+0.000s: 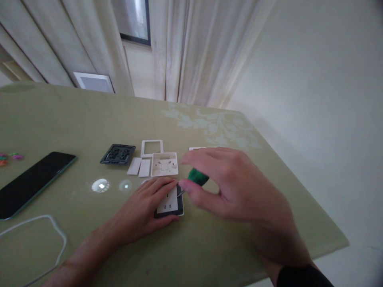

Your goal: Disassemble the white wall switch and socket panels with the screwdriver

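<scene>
My left hand [152, 205] is wrapped over a wall socket [169, 203] with a white slotted face and a dark frame, pressing it to the table. In my right hand [230, 185] is a screwdriver with a green handle [197, 177], gripped between thumb and fingers. Its metal shaft slants down to the right side of the socket's white face. The exact spot of the tip is hard to make out. Just beyond the socket sits a white square back box [164, 164], open side up.
Behind lie a white frame [143, 149], two white plates [144, 168] and a dark square plate [118, 154]. A phone [36, 181], a white cable [61, 235] and small coloured pieces [12, 157] are at the left. The glossy table [89, 115] ends at the right by a wall.
</scene>
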A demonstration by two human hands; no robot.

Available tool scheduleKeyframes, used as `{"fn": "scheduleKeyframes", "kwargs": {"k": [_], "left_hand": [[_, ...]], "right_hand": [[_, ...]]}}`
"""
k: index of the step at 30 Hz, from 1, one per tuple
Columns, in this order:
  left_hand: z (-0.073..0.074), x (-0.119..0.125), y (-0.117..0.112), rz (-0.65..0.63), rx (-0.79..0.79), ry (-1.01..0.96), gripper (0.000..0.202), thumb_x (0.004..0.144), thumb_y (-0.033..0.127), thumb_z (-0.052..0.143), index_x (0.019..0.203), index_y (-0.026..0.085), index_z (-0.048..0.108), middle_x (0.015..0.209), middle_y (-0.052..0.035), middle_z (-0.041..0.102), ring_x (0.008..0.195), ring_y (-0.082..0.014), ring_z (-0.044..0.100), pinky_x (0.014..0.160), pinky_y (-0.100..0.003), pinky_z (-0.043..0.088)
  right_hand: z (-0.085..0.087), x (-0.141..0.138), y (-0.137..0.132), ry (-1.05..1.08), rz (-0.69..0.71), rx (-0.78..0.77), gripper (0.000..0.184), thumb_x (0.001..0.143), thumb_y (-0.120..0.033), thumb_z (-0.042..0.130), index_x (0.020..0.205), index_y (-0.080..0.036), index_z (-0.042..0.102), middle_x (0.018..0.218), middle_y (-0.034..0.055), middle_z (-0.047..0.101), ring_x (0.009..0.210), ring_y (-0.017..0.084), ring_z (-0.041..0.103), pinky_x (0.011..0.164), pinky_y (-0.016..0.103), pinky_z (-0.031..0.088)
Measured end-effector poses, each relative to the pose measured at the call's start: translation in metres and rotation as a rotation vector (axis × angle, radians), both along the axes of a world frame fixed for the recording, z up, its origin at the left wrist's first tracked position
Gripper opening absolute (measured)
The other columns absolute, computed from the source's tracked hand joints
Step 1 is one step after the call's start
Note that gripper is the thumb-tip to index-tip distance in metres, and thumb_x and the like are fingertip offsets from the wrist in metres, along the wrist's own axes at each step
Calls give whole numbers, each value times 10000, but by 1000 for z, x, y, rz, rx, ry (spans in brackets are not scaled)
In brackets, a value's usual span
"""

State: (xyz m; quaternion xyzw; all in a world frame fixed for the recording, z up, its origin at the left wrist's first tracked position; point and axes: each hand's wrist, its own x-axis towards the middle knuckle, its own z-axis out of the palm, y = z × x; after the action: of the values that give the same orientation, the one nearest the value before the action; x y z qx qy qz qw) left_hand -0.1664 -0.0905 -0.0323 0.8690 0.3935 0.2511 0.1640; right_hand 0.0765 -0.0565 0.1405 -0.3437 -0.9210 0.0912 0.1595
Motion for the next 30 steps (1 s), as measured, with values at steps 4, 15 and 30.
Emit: {"fn": "scheduleKeyframes", "kwargs": {"k": [4,15,30], "left_hand": [[-2,0,1,-10,12,-9,729,969,458,790,1607,268,492,1561,-146,630,1400,-383,627,1142,-564,566],[0,0,2,-26,16,7,711,979,476,778,1588,252,486,1553,-160,626,1401,-387,617,1128,-574,564],[0,-5,1,-3,43,36,729,951,482,803,1588,258,529,1533,-148,658,1389,-396,636,1119,-568,576]], "right_hand": [[-3,-2,2,0,-43,45,270,1110,-369,502,1040,-202,702,853,22,722,764,182,633,710,324,384],[-4,0,5,26,76,23,200,1060,-311,542,1127,-198,693,1003,57,729,903,203,648,762,324,407],[-3,2,4,0,-3,113,204,1069,-334,547,1037,-193,691,848,25,670,790,194,594,735,347,390]]}}
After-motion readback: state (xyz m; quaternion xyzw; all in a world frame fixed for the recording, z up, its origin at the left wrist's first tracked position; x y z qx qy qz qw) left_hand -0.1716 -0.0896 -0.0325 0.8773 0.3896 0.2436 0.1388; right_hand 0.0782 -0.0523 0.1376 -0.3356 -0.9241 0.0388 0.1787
